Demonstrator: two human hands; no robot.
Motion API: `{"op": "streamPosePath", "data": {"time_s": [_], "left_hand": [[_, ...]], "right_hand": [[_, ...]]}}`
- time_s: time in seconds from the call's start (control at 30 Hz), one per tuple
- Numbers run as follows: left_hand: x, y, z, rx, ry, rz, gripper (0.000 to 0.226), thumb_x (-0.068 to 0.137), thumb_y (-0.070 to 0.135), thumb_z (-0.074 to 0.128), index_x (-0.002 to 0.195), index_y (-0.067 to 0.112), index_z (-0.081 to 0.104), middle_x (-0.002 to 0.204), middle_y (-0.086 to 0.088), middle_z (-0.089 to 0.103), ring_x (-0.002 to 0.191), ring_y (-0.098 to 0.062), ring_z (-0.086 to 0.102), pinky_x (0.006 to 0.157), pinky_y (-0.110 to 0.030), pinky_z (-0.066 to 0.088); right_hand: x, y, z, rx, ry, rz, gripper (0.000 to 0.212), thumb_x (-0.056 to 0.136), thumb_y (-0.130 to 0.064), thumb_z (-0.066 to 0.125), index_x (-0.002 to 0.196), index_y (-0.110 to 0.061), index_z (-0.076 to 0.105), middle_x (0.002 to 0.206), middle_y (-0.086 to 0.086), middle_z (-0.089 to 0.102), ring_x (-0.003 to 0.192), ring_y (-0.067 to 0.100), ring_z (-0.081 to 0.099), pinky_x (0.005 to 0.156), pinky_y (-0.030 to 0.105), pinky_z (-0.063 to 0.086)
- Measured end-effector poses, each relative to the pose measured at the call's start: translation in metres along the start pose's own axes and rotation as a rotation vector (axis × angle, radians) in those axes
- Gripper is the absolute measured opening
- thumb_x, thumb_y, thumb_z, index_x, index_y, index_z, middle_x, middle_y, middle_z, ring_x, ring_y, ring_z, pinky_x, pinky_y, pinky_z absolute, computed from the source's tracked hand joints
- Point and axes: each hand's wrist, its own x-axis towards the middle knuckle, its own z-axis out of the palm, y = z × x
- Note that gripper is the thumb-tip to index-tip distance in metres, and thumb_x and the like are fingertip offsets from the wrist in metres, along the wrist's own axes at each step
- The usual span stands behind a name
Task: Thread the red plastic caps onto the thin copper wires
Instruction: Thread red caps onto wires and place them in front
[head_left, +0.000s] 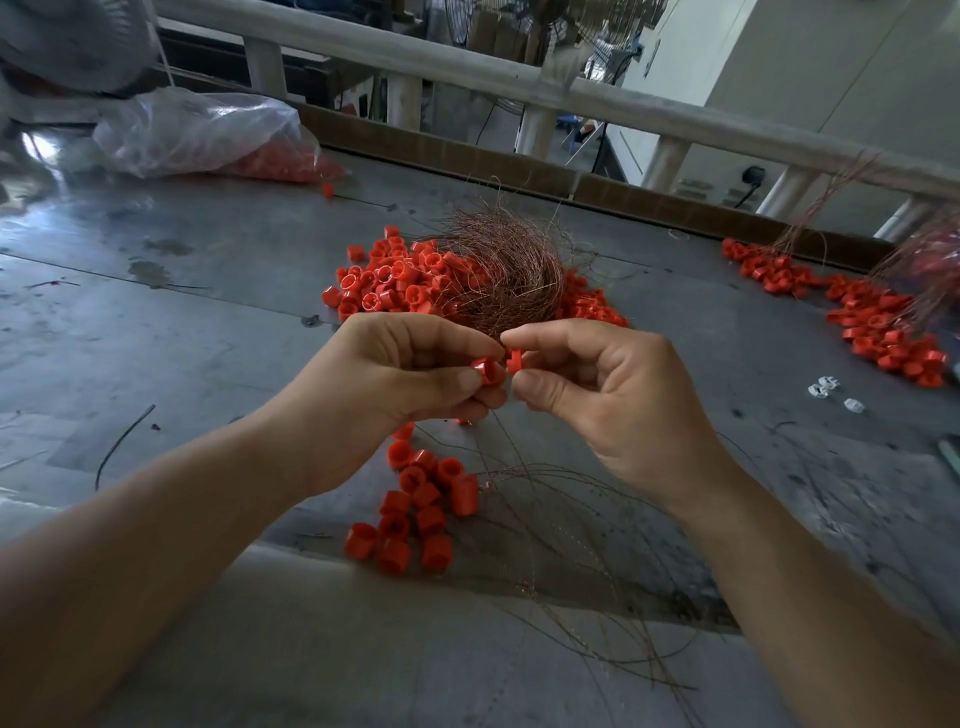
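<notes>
Over the table (156, 312), left hand (395, 374) pinches a cap (485, 370), right hand (597, 395) a second cap (514, 361). Probably threading; next, a wire (498, 270) must meet the hole.

Red cap (485, 370) and second cap (514, 360) being pinched side by side.
Behind them a tangled copper wire nest (498, 270) is sitting on the big cap pile (384, 280); below, a smaller cap cluster (415, 509) is lying among loose wire strands (561, 474) trailing nearward.
</notes>
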Motion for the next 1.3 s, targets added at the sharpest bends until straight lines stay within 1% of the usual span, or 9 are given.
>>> {"op": "streamPosePath", "data": {"time_s": [0.07,0.23,0.3,0.4,0.6,0.8,0.93,1.07,1.3], "left_hand": [[0.0,0.0,0.001,-0.017,0.015,-0.001,0.022,0.059,0.004,0.06,0.074,0.013,0.073,0.074,-0.01,0.072,0.07,-0.019,0.07,0.065,-0.024,0.057],[-0.001,0.0,0.002,-0.008,0.028,0.002,0.026,0.059,0.004,0.059,0.083,0.007,0.066,0.072,-0.009,0.072,0.067,-0.017,0.07,0.065,-0.024,0.057],[0.0,0.0,0.001,-0.003,0.028,0.0,0.024,0.059,0.004,0.059,0.082,0.006,0.064,0.071,-0.008,0.071,0.067,-0.017,0.069,0.065,-0.024,0.058],[0.001,-0.002,0.001,0.0,0.033,-0.002,0.021,0.059,0.003,0.059,0.079,0.006,0.064,0.069,-0.009,0.071,0.066,-0.018,0.069,0.065,-0.024,0.058],[0.002,-0.005,0.002,0.012,0.036,-0.005,0.02,0.059,0.004,0.061,0.077,0.008,0.067,0.071,-0.01,0.071,0.067,-0.019,0.069,0.067,-0.025,0.058],[0.002,-0.008,0.001,0.043,0.052,-0.011,0.023,0.058,0.006,0.062,0.08,0.008,0.068,0.073,-0.009,0.072,0.067,-0.018,0.069,0.064,-0.022,0.057],[0.002,-0.009,0.001,0.058,0.071,-0.003,0.021,0.056,0.008,0.064,0.076,0.011,0.07,0.074,-0.01,0.072,0.067,-0.019,0.069,0.064,-0.022,0.057],[0.002,-0.01,0.001,0.068,0.07,0.007,0.018,0.056,0.008,0.064,0.071,0.016,0.072,0.073,-0.009,0.072,0.067,-0.018,0.07,0.061,-0.019,0.055],[0.001,-0.009,0.002,0.104,0.055,0.026,0.02,0.058,0.008,0.063,0.075,0.016,0.071,0.073,-0.007,0.073,0.067,-0.017,0.071,0.06,-0.016,0.053]], "right_hand": [[0.0,0.0,0.0,-0.001,0.006,0.004,0.03,0.075,-0.011,0.069,0.089,-0.037,0.061,0.075,-0.009,0.064,0.072,0.007,0.065,0.07,0.02,0.054],[0.0,0.001,0.001,0.019,0.007,0.011,0.03,0.075,-0.01,0.069,0.088,-0.036,0.061,0.074,-0.01,0.064,0.071,0.005,0.064,0.069,0.016,0.052],[0.0,0.001,0.002,0.008,0.011,-0.01,0.032,0.074,-0.01,0.069,0.089,-0.038,0.062,0.077,-0.009,0.065,0.073,0.007,0.064,0.07,0.016,0.052],[0.0,0.001,0.004,-0.013,0.021,-0.05,0.038,0.075,-0.005,0.069,0.09,-0.039,0.062,0.085,-0.009,0.067,0.078,0.004,0.064,0.072,0.014,0.05],[-0.002,0.004,0.008,-0.032,0.039,-0.074,0.032,0.075,-0.003,0.07,0.087,-0.031,0.061,0.081,-0.013,0.065,0.076,0.0,0.064,0.07,0.011,0.049],[-0.003,0.006,0.011,-0.113,0.081,-0.113,0.024,0.072,-0.002,0.073,0.09,-0.017,0.069,0.083,-0.01,0.066,0.077,0.002,0.064,0.07,0.012,0.049],[-0.005,0.006,0.013,-0.176,0.099,-0.133,0.027,0.071,-0.003,0.073,0.096,-0.012,0.069,0.082,-0.012,0.063,0.081,0.002,0.062,0.071,0.009,0.049],[-0.004,0.006,0.014,-0.216,0.133,-0.153,0.024,0.072,-0.006,0.073,0.095,-0.008,0.071,0.084,-0.012,0.062,0.085,0.001,0.061,0.074,0.008,0.048],[-0.004,0.006,0.016,-0.263,0.186,-0.19,0.023,0.069,-0.008,0.074,0.091,-0.004,0.072,0.084,-0.011,0.061,0.088,0.0,0.059,0.076,0.007,0.047]]}}
